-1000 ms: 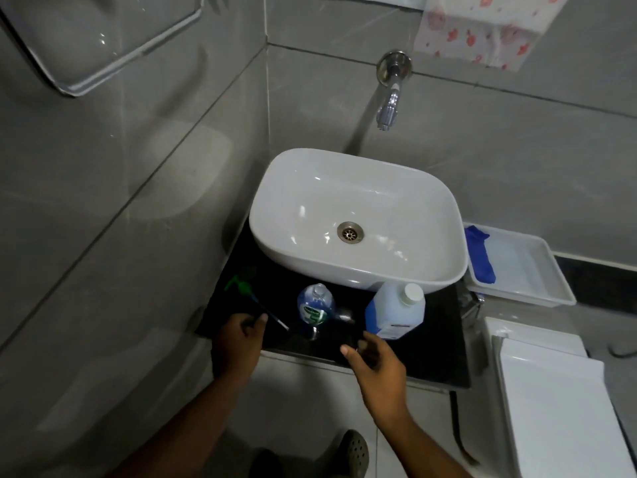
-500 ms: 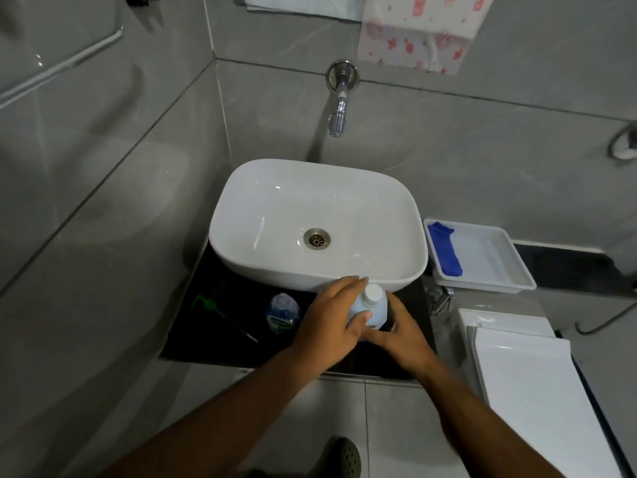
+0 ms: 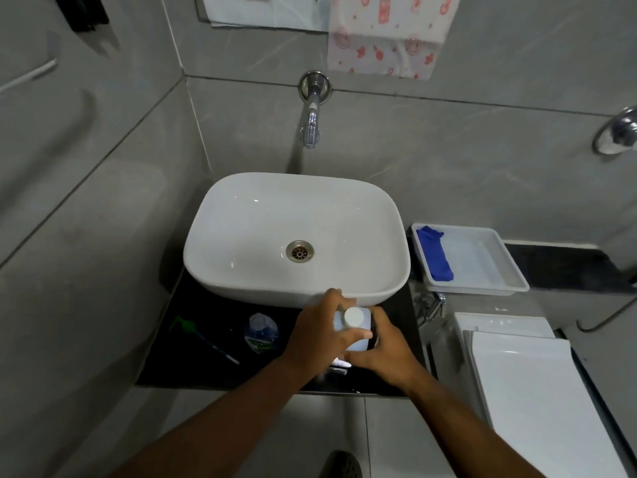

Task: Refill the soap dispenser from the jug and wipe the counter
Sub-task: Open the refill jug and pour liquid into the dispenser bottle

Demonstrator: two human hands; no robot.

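Both hands, apart and empty over the counter edge 1 second back, have since closed in on the jug [image 3: 356, 334] at lower centre of the frame: the left hand [image 3: 322, 334] wraps its left side with fingers up by the white cap [image 3: 354, 317], and the right hand [image 3: 386, 346] clasps its lower right side. That cap looks to be on, so I judge the refill barely begun: opening, pouring and wiping all remain. Left of the jug on the black counter [image 3: 193, 360] stands the soap dispenser [image 3: 261, 331], with its green pump [image 3: 188, 327] lying apart further left. At right of the frame, a blue cloth [image 3: 435, 253] waits in the white tray [image 3: 510, 282]. A green-and-white label shows on the dispenser, but its writing is too small to read.
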